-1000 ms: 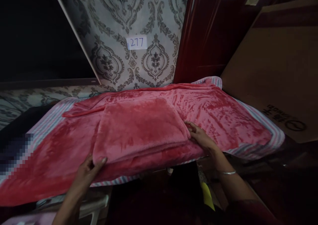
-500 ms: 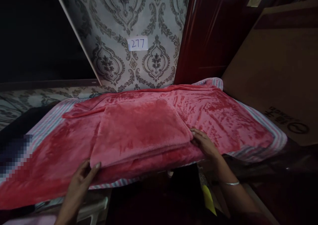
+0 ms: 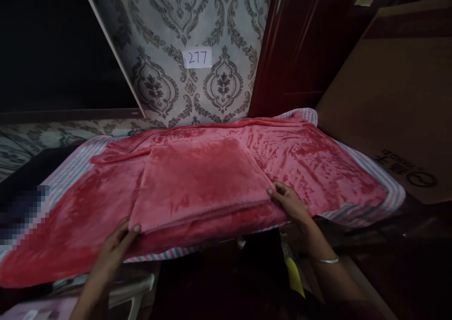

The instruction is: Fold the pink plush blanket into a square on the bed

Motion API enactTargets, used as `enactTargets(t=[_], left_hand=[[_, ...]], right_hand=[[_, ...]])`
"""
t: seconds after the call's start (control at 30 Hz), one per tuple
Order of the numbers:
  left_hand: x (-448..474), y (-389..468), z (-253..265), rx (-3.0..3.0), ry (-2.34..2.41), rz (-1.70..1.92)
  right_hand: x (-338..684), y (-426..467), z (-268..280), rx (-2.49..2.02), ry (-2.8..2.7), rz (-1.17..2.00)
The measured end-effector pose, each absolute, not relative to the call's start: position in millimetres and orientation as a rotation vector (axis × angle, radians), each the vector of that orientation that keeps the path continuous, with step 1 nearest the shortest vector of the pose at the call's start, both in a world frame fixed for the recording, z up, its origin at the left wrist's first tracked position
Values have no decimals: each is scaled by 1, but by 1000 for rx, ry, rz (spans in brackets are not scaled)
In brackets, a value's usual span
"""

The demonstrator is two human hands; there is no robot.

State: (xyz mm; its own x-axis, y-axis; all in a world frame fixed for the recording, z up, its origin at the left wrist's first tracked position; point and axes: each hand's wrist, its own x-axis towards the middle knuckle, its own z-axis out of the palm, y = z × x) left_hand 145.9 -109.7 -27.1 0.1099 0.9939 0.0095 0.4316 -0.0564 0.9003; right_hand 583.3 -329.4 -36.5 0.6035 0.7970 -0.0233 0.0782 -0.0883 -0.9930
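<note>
A coral-red plush cloth (image 3: 201, 178), folded into a flat, layered rectangle, lies on a wider spread of the same red plush fabric (image 3: 296, 160). My left hand (image 3: 118, 240) grips its near left corner, with the thumb on top and the other fingers partly hidden at the edge. At the near right corner, my right hand (image 3: 286, 200) pinches the folded cloth between thumb and fingers. The near edge shows more than one layer. Whether the folded piece is joined to the fabric under it, I cannot tell.
A striped sheet (image 3: 391, 195) sticks out around the red fabric. Behind stands a patterned wall with a paper label (image 3: 197, 57). A dark screen (image 3: 60, 51) is at left, a cardboard box (image 3: 395, 98) at right. A white stool (image 3: 132, 291) shows below.
The view has tilted slightly. Both hands stay at the near corners of the folded cloth, and the right thumb has shifted a little over its corner.
</note>
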Motion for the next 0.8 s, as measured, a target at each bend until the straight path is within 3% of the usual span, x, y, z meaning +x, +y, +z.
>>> enactTargets(t=[0.5,0.8], left_hand=[[185,-87,33,1442,1268,823],[240,30,52,1496,1386,668]], right_hand=[[613,-316,-36,-1695,-918,583],[639,-206,-10,-1598,-784,673]])
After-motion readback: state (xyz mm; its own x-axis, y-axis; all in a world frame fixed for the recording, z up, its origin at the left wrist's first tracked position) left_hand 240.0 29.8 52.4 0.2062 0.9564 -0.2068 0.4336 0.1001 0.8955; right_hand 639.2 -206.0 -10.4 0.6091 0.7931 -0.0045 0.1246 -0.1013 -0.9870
